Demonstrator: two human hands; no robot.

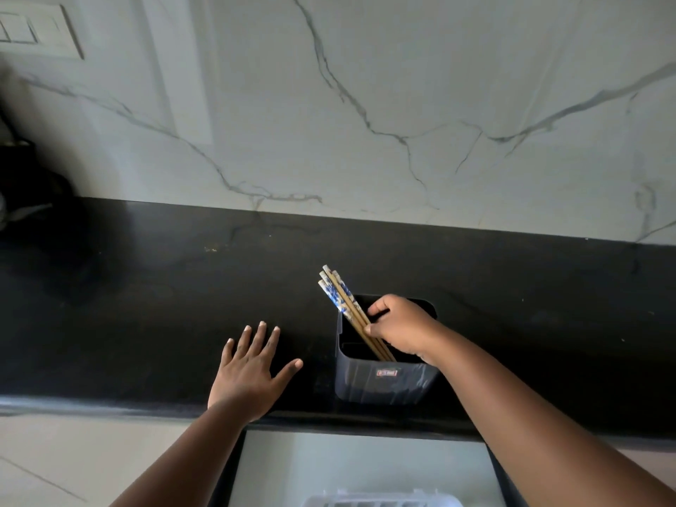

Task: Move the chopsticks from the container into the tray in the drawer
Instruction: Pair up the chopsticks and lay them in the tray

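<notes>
Right hand: my right hand [397, 325] is gripping the bundle of chopsticks [342, 305], fingers curled around their shafts.
Chopsticks: leaning up and left out of the dark container [384, 382].
Container: standing near the black counter's [146, 287] front edge.
Left hand: my left hand [252, 371] is lying flat on the counter, fingers spread, grasping nothing.
Tray: the white tray [369, 501] is showing in the drawer [347, 466] below.

We see the right hand [398, 325] gripping chopsticks [342, 301] in the dark container [384, 382]; left hand [252, 371] flat on black counter [146, 287].
</notes>
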